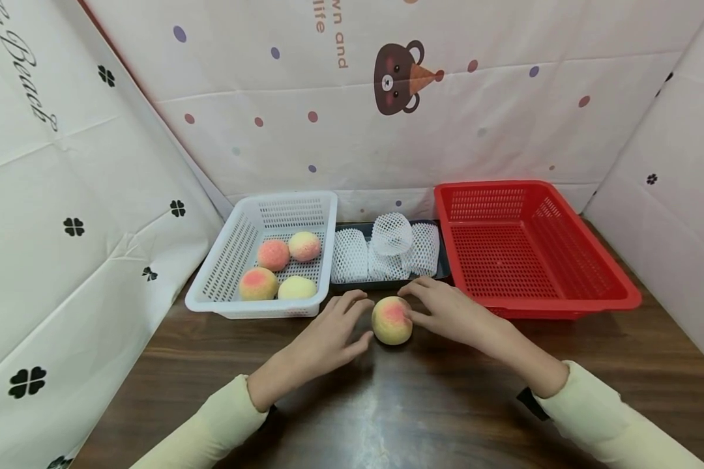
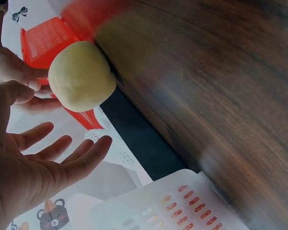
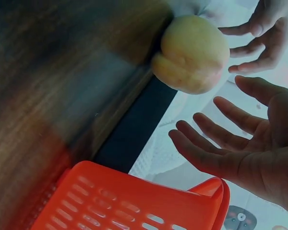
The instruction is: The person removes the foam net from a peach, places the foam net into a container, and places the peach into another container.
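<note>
A yellow peach with a pink blush (image 1: 392, 321) sits on the wooden table between the two hands. My left hand (image 1: 332, 332) is just to its left, fingers spread and bent a little, with a gap to the fruit. On the other side my right hand (image 1: 446, 311) has its fingers loosely parted, and a fingertip overlaps the peach's edge in the head view. In the right wrist view the right hand's fingers (image 3: 206, 158) stand apart from the peach (image 3: 194, 52). The left wrist view shows the left palm with nothing in it, below the peach (image 2: 81, 76).
A white basket (image 1: 211, 273) with several peaches (image 1: 258, 284) stands at the left. Behind the hands, a black tray (image 1: 369, 284) holds white foam net sleeves (image 1: 350, 255). To the right is a red basket (image 1: 563, 304). Printed cloth walls (image 1: 270, 150) enclose the table.
</note>
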The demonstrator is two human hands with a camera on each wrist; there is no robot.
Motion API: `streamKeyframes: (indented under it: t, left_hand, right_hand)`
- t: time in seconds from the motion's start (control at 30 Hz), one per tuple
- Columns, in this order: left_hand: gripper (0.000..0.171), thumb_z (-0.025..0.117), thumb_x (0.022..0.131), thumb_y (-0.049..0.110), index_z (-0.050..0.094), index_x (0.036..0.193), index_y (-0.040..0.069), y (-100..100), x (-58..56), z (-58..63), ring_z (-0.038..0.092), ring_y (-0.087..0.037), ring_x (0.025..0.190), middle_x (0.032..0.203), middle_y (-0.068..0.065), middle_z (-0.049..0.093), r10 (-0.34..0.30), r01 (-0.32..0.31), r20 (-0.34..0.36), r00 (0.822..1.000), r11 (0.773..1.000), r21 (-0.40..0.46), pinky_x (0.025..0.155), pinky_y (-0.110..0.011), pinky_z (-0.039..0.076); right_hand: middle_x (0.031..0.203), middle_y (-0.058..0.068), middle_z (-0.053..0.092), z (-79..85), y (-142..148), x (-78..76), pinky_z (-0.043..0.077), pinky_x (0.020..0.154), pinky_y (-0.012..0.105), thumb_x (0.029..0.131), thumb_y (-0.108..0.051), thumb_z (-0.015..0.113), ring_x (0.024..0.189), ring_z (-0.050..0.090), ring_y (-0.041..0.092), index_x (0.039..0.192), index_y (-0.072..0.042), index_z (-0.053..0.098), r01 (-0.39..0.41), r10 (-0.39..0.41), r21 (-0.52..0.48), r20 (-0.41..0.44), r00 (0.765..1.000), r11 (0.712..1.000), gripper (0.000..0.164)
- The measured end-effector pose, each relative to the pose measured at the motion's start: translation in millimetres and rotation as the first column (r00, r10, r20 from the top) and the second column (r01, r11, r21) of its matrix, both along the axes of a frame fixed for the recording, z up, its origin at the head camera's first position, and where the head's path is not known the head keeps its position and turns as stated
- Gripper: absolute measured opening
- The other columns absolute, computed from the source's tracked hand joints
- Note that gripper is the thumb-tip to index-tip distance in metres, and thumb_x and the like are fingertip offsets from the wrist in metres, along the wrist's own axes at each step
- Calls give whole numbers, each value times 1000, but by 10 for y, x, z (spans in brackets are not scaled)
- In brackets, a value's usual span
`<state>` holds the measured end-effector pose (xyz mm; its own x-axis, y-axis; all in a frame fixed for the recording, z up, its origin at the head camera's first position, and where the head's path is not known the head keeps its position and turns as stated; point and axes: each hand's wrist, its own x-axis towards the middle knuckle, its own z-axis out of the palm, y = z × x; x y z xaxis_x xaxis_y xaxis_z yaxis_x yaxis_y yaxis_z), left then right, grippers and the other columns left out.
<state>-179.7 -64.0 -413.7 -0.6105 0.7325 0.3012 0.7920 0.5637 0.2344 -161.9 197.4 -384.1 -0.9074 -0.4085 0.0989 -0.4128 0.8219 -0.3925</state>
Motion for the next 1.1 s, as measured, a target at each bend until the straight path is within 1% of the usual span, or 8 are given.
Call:
streamKeyframes:
  t: [0.17,0.4,0.6,0.8,1.1]
  left_hand:
    - [44,67,96,25,56,135,8,31,-26,-24,55,-33,117,139,-12,51,-6,6,11,1000,1000,2,98,-44,52]
    - [45,67,96,26,57,136,7,72,-35,-16,54,-31,117,139,-11,50,-10,9,24,1000,1000,11,98,-43,53]
    - [45,66,96,27,56,136,8,97,-39,-34,54,-30,119,139,-10,50,-7,7,27,1000,1000,0,100,-42,52]
    - [45,66,96,28,56,136,8,103,-45,-50,54,-31,118,139,-10,50,-5,5,15,1000,1000,-6,100,-42,52]
    - [45,67,96,28,57,135,8,103,-46,-52,55,-33,118,138,-11,50,-3,3,23,1000,1000,-1,100,-44,52]
  right_hand:
    - [123,10,65,-30,30,48,56,94,46,96,-27,72,111,64,24,127,-8,67,-5,5,-17,4,1000,1000,36]
    - [124,10,65,-45,49,101,57,93,45,97,-26,72,111,64,22,128,-8,66,4,-3,-34,20,1000,999,36]
    - [124,9,65,-57,52,113,57,93,45,97,-26,72,111,65,22,128,-9,65,13,-12,-34,27,1000,999,37]
    - [124,9,65,-70,22,114,57,94,45,96,-26,73,111,64,22,129,-10,65,17,-16,-39,37,999,999,38]
    - [120,7,66,-65,-18,97,57,93,44,94,-25,75,107,64,21,127,-11,65,4,-2,-45,44,999,999,37]
